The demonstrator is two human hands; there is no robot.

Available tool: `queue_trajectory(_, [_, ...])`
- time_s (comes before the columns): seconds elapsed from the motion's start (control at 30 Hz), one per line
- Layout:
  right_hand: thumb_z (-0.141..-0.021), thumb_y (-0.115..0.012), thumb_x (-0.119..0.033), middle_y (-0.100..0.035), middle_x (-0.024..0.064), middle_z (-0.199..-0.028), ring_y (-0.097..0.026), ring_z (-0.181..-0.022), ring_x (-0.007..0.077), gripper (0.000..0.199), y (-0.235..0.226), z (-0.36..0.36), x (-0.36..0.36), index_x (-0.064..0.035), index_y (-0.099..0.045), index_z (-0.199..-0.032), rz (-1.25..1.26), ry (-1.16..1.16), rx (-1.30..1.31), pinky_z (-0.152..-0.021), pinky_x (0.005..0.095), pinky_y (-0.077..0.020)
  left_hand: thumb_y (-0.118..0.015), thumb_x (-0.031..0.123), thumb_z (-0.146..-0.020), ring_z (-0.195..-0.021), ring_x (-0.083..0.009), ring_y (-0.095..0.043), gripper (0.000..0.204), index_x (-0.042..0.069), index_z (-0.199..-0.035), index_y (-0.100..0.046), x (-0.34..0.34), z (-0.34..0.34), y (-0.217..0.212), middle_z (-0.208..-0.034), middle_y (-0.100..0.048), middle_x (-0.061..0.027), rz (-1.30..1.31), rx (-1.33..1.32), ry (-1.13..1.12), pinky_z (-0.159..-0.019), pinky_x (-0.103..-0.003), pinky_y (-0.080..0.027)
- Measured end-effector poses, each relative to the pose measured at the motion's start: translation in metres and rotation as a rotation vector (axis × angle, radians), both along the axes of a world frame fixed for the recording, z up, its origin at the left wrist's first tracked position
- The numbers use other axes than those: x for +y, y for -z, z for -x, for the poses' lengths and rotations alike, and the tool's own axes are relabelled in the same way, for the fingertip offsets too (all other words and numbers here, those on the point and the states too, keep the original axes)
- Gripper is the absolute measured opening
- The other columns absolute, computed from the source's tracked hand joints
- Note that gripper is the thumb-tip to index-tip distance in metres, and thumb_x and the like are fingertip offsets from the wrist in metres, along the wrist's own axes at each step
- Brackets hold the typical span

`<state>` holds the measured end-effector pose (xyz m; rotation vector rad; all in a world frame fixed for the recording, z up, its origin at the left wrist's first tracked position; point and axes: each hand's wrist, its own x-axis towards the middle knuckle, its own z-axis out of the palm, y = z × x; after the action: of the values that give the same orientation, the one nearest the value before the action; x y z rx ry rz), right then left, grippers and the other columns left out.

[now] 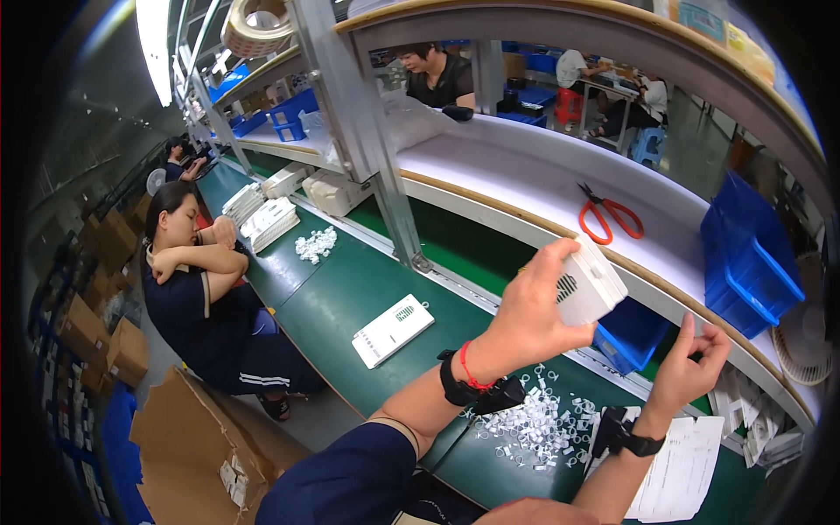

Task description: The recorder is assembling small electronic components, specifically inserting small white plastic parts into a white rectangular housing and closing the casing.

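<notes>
At the far left, an opened cardboard box (188, 437) stands on the floor beside a seated co-worker (188, 289), whose arms are bent up in front. Farther along the green desk (324, 302) lie stacked white cases (269, 226) and, just beside them, a heap of small white parts (316, 246). Nearer, a flat white case (393, 331) with green print lies alone. The left hand (529, 311) grips another white case (593, 284) (also marked in green) between thumb and fingers, raised above the desk. Below it spread loose white ringed pieces (542, 424). Red-handled snips (611, 217) rest on the shelf (525, 179) behind. The right hand (696, 372) is released, index finger raised, others loosely curled, above paper sheets (687, 468). Rightmost, a blue bin (744, 262) sits tilted.
</notes>
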<state>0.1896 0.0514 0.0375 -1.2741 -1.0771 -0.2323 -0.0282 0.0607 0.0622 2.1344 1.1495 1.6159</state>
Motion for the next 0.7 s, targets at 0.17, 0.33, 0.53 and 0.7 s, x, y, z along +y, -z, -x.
queue_trajectory(0.17, [-0.073, -0.079, -0.006, -0.037, -0.0039, -0.054, -0.032, -0.045, 0.0047, 0.034, 0.001, 0.015, 0.009, -0.0029, -0.05, -0.09, -0.218, 0.049, -0.097, -0.045, 0.0209, -0.0262, -0.078, 0.015, -0.058, -0.093, -0.0247, -0.057, 0.079, 0.006, -0.125, -0.037, 0.004, 0.009, 0.0, -0.105, -0.052, -0.0143, -0.058, 0.007, -0.091, -0.082, -0.034, -0.047])
queue_trajectory(0.33, [-0.071, -0.081, -0.01, -0.036, -0.0037, -0.05, -0.033, -0.042, 0.0069, 0.045, -0.003, 0.018, 0.011, -0.0045, -0.046, -0.099, -0.078, -0.01, -0.04, -0.044, 0.0217, -0.0271, -0.078, 0.01, -0.058, -0.093, -0.0224, -0.057, 0.08, 0.007, -0.125, -0.035, 0.003, 0.006, -0.007, -0.105, -0.054, -0.013, -0.021, -0.042, -0.061, -0.082, -0.034, -0.048])
queue_trajectory(0.53, [-0.066, -0.08, -0.009, -0.044, 0.0011, -0.082, -0.041, -0.071, 0.0095, 0.055, -0.001, 0.029, 0.007, -0.0051, -0.044, -0.108, 0.02, -0.307, 0.11, -0.065, 0.0226, -0.0381, -0.077, 0.007, -0.058, -0.104, -0.0211, -0.052, 0.08, 0.005, -0.125, -0.033, -0.006, 0.019, -0.017, -0.111, -0.05, -0.0123, 0.002, -0.175, -0.017, -0.091, -0.032, -0.041])
queue_trajectory(0.7, [-0.064, -0.079, -0.01, -0.042, 0.0017, -0.092, -0.041, -0.081, 0.0115, 0.059, -0.025, 0.06, 0.013, -0.0061, -0.044, -0.11, 0.099, -0.615, 0.189, -0.075, 0.0253, -0.0391, -0.079, 0.008, -0.059, -0.104, -0.0231, -0.053, 0.086, 0.006, -0.129, -0.029, -0.014, 0.047, -0.028, -0.12, -0.048, -0.0161, -0.274, -0.379, -0.059, -0.089, -0.034, -0.044])
